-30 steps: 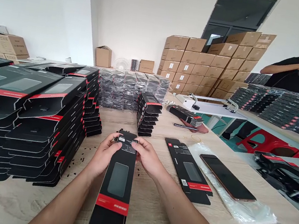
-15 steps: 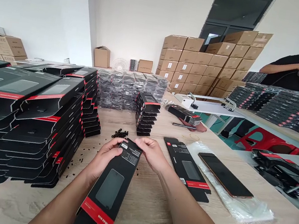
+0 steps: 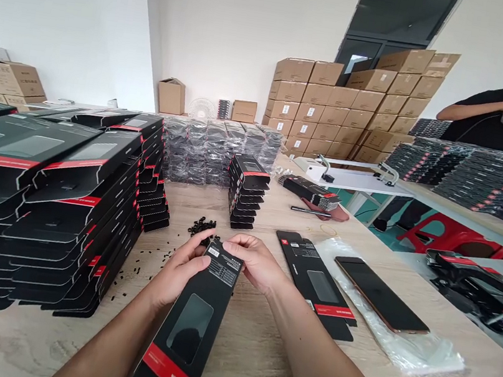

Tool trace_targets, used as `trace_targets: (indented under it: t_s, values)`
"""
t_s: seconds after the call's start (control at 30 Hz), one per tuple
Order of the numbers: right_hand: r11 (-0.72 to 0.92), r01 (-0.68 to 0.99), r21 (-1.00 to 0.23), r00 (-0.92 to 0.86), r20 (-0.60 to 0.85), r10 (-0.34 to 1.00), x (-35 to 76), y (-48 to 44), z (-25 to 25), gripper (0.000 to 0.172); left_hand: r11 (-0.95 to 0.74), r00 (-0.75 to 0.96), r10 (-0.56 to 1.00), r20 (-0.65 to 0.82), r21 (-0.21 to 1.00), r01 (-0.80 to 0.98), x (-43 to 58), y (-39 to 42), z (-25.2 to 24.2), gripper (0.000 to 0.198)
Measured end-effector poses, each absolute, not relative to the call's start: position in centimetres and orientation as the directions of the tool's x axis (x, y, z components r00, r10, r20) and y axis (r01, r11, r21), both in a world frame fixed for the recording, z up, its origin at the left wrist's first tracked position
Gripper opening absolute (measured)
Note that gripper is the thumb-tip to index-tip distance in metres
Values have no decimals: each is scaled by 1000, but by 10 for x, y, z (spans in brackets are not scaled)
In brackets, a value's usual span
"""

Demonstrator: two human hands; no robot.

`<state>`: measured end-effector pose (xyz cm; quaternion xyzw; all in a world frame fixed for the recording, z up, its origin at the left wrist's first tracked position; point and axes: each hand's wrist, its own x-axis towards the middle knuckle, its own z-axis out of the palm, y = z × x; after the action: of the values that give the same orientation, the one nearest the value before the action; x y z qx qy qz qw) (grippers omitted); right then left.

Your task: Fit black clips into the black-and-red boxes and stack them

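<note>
A long black packaging box (image 3: 222, 294) with a clear window and a red band lies slanted between my hands, its near end cut off by the picture's bottom edge. My left hand (image 3: 179, 273) grips its left side, thumb on the printed face and index finger reaching past the far end. At that far end, my right hand (image 3: 254, 263) pinches the corner with the thumb on top; its other fingers are partly hidden. Just beyond is a heap of small black pieces (image 3: 201, 227). To the right lies a flattened black box (image 3: 303, 265).
Tall stacks of open black boxes (image 3: 110, 218) stand at left, a smaller stack (image 3: 246, 191) ahead. Plastic-wrapped packs (image 3: 205, 150) line the back. A phone (image 3: 380, 296) rests on plastic bags (image 3: 425, 356) at right. Another person (image 3: 484, 116) works behind stacked boxes at far right.
The box has shifted slightly right and towards me, with both hands on it. My left index finger has lifted away from the box's far end; my right thumb now presses on the end edge.
</note>
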<state>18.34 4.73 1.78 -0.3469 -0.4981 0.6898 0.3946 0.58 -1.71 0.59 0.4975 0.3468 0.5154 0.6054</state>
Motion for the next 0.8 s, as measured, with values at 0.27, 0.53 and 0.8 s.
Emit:
trace_targets:
  t_s: [0.27,0.53,0.8]
  values:
    - [-174,-213,-962,-426,-69,902,182,45,20,30,-29,229,966,123,927,-375,10,-19,9,53]
    - [-81,-227,-971,-473,37,880,173,32,35,48,-128,70,982,175,894,-430,9,-16,15,41]
    - [264,36,-964,-446,221,867,170,24,40,47,-251,-76,968,241,886,-390,9,-14,13,35]
